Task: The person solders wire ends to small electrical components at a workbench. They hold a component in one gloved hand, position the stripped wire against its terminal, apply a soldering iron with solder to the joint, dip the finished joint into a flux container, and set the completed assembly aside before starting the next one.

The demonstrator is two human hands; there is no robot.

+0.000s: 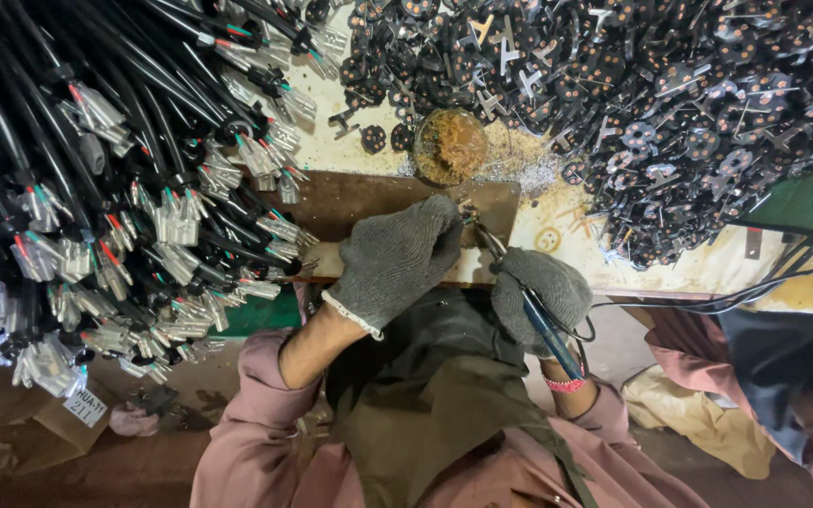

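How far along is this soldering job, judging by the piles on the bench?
Done: nothing here can be told apart as finished. In hand: the left hand presses a small part against the brown board while the right hand holds a blue-handled soldering iron to it. Left: a large bundle of black cables with bare terminals, and a big heap of black plug parts.

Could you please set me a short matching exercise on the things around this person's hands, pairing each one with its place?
Things:
1. bundle of black cables
2. heap of black plug parts
3. round tin
4. blue-handled tool

Places:
A. in the right hand
B. at the top right of the bench
C. on the left side
D. just beyond the left hand

Pairs: 1-C, 2-B, 3-D, 4-A
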